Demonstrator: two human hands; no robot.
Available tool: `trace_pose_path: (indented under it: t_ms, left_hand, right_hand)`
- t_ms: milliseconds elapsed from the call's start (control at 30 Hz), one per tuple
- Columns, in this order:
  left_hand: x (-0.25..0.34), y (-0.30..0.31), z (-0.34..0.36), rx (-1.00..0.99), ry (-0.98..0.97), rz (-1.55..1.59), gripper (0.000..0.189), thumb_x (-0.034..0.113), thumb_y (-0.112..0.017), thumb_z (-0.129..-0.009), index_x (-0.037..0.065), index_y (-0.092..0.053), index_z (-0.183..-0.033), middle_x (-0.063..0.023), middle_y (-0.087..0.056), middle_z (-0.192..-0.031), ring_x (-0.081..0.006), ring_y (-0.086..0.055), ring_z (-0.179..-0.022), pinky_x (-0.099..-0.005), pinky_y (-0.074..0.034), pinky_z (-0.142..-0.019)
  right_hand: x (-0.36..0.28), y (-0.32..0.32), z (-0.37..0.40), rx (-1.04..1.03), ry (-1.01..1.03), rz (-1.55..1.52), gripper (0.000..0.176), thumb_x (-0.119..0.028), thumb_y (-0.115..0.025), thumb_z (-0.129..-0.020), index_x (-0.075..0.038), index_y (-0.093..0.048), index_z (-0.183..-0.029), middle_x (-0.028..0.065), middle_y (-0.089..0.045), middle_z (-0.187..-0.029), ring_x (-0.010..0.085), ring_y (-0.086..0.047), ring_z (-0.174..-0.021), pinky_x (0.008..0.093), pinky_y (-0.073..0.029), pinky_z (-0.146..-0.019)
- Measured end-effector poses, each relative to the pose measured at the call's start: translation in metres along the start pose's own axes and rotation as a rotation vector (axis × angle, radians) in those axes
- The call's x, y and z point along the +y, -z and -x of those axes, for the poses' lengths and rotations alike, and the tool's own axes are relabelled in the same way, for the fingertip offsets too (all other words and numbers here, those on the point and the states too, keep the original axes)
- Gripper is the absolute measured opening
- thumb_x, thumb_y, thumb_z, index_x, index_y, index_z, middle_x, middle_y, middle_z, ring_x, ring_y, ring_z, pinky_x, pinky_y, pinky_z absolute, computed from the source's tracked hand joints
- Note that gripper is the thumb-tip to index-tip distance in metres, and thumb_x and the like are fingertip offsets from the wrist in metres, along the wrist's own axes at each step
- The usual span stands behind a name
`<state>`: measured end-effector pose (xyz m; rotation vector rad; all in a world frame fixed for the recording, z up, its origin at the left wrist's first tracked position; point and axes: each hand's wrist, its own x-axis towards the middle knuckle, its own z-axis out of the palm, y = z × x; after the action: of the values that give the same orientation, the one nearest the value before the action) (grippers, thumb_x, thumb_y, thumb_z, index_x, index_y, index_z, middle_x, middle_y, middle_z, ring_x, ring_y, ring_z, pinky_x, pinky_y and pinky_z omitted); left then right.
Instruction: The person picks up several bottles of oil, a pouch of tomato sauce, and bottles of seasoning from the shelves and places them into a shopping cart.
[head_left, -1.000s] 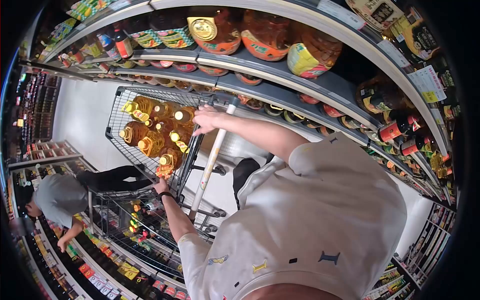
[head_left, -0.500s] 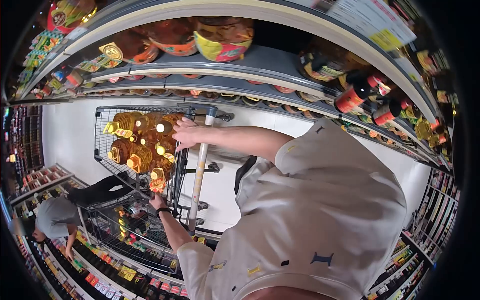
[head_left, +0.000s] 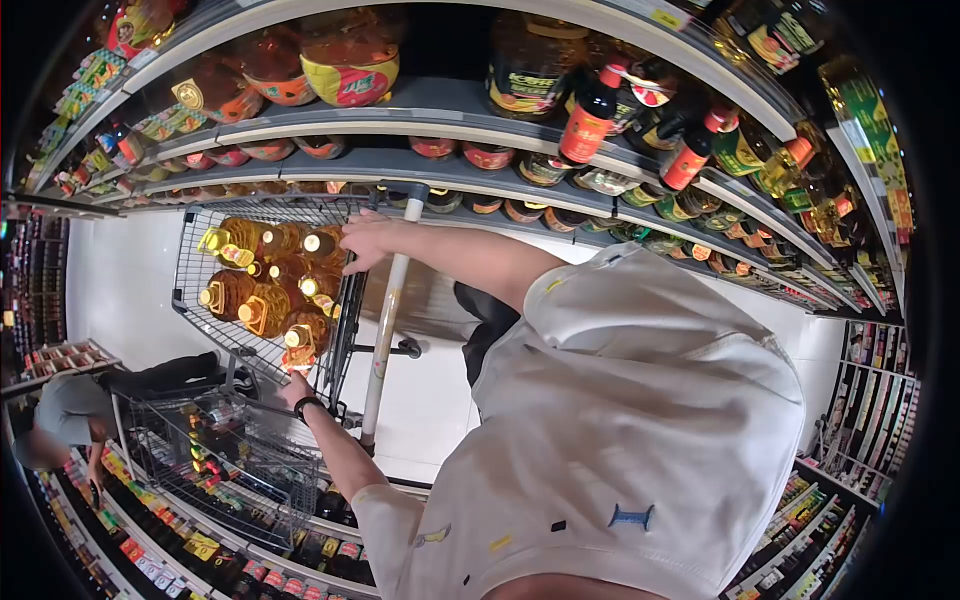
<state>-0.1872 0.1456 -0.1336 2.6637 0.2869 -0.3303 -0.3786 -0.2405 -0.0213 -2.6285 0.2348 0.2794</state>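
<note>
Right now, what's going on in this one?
A person stands in a shop aisle at a wire cart filled with yellow-capped oil bottles. The right hand rests on the cart's rim near the handle bar; the left hand, wearing a dark wristband, is at the rim's opposite side. Another person bends low beside a second cart.

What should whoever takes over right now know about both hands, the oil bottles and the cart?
Right hand: on the rim of the grey wire shopping cart, next to its pale handle bar and the bottle caps; grip unclear.
Left hand, black wristband: at the cart's near corner, just below an orange-labelled bottle; grip unclear.
Golden plastic oil bottles with yellow caps: about ten, standing in the cart.
Done: cart is loaded and stands alongside the grey shelves of bottles.
Left: no bottle lifted out.
Nearby: another person bends by a second wire cart.
</note>
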Motion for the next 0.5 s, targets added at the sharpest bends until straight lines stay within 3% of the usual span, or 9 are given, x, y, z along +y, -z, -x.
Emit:
trace_pose_path:
  t_ms: [33,100,233,367,433,467,500]
  left_hand:
    - [0.001,0.001,0.012,0.046,-0.029,0.007,0.075,0.047,-0.063,-0.08,-0.012,-0.048,-0.125,-0.0339,-0.058,-0.119,-0.0446,-0.057,-0.111,-0.045,-0.046,-0.095]
    - [-0.003,0.008,0.038,-0.039,-0.004,-0.018,0.075,0.049,-0.065,-0.08,-0.015,-0.052,-0.119,-0.0343,-0.062,-0.109,-0.0451,-0.06,-0.104,-0.0455,-0.048,-0.09]
    - [-0.016,-0.011,0.086,0.068,0.03,-0.013,0.074,0.048,-0.065,-0.08,-0.017,-0.053,-0.113,-0.0341,-0.062,-0.11,-0.0451,-0.059,-0.106,-0.0452,-0.047,-0.092]
    - [-0.024,-0.008,0.14,-0.057,0.022,0.013,0.074,0.046,-0.064,-0.08,-0.015,-0.05,-0.118,-0.034,-0.06,-0.115,-0.0433,-0.058,-0.111,-0.0433,-0.045,-0.094]
    - [-0.029,-0.011,0.168,-0.047,0.045,-0.06,0.074,0.045,-0.064,-0.079,-0.012,-0.048,-0.123,-0.0337,-0.059,-0.117,-0.0429,-0.057,-0.112,-0.0433,-0.044,-0.095]
    - [-0.035,-0.012,0.181,-0.032,0.031,-0.054,0.069,0.041,-0.066,-0.078,-0.01,-0.047,-0.122,-0.031,-0.062,-0.109,-0.0387,-0.064,-0.095,-0.0425,-0.05,-0.082]
    - [-0.039,-0.015,0.193,-0.03,0.028,-0.063,0.069,0.041,-0.066,-0.078,-0.01,-0.047,-0.122,-0.031,-0.062,-0.109,-0.0387,-0.064,-0.095,-0.0425,-0.05,-0.082]
  right_hand:
    - [-0.001,-0.002,0.014,0.063,0.005,0.019,0.059,-0.062,-0.057,-0.081,-0.01,-0.069,-0.105,0.0119,-0.059,-0.107,0.0285,-0.05,-0.111,0.0448,-0.036,-0.094]
    - [0.0,-0.009,0.038,0.089,0.005,0.021,0.059,-0.063,-0.057,-0.081,-0.01,-0.069,-0.105,0.012,-0.059,-0.107,0.0289,-0.05,-0.112,0.0448,-0.036,-0.094]
    - [0.019,-0.031,0.083,0.095,0.017,0.019,0.061,-0.064,-0.057,-0.079,-0.01,-0.069,-0.105,0.0121,-0.059,-0.106,0.0299,-0.049,-0.112,0.0445,-0.036,-0.093]
    - [0.025,-0.036,0.134,0.109,0.01,-0.032,0.062,-0.065,-0.058,-0.079,-0.009,-0.069,-0.103,0.0117,-0.059,-0.105,0.03,-0.049,-0.11,0.0444,-0.036,-0.093]
    - [0.031,-0.041,0.159,0.024,-0.015,-0.107,0.064,-0.065,-0.06,-0.077,-0.011,-0.068,-0.111,0.0137,-0.059,-0.115,0.0337,-0.046,-0.12,0.0515,-0.029,-0.107]
    - [0.033,-0.045,0.172,0.014,-0.008,-0.105,0.063,-0.064,-0.061,-0.076,-0.01,-0.069,-0.108,0.013,-0.059,-0.114,0.0334,-0.045,-0.12,0.051,-0.029,-0.105]
    - [0.036,-0.049,0.184,0.016,-0.01,-0.115,0.063,-0.064,-0.061,-0.076,-0.01,-0.069,-0.108,0.013,-0.059,-0.114,0.0334,-0.045,-0.12,0.051,-0.029,-0.105]
